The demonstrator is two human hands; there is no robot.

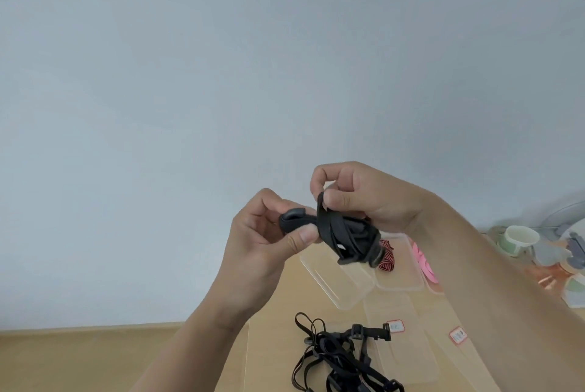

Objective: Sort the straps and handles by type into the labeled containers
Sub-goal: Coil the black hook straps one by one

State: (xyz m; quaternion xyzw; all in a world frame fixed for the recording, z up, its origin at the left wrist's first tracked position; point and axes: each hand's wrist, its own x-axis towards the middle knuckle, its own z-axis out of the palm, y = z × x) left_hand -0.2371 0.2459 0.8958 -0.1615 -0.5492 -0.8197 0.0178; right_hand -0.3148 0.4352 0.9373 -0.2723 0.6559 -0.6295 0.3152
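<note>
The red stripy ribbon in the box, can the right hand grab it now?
Probably not right away. The right hand is pinching the black strap, which the left hand holds too. The ribbon lies in an open box below, so once the hand lets go, the way looks free.

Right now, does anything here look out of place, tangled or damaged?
Nothing looks damaged or spilled. The loose black straps lie in a tangled heap on the table; left hand and right hand pinch another wound-up bundle.
</note>
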